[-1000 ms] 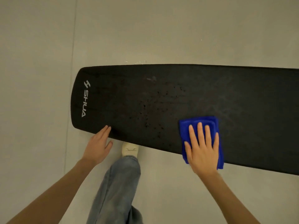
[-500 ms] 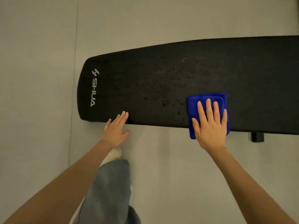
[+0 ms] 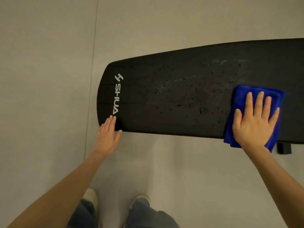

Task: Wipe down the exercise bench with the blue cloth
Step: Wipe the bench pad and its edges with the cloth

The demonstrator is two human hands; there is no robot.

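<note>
The black exercise bench (image 3: 172, 76) stretches from centre to the right edge, its rounded end with white SHUA lettering on the left. Water droplets and a pale smear cover its middle. A folded blue cloth (image 3: 243, 99) lies on the bench's near edge at the right, hanging slightly over it. My right hand (image 3: 255, 122) presses flat on the cloth with fingers spread. My left hand (image 3: 107, 137) rests with straight fingers against the bench's near left corner, holding nothing.
Grey floor surrounds the bench, with a seam line running down the left. A black bench foot (image 3: 283, 148) sticks out below the near edge at the right. My two feet in jeans and light shoes (image 3: 139, 199) stand close to the bench.
My left hand has moved left to the bench's corner near the lettering. The cloth and my right hand stay on the near edge while my view shifted and my feet stepped back.
</note>
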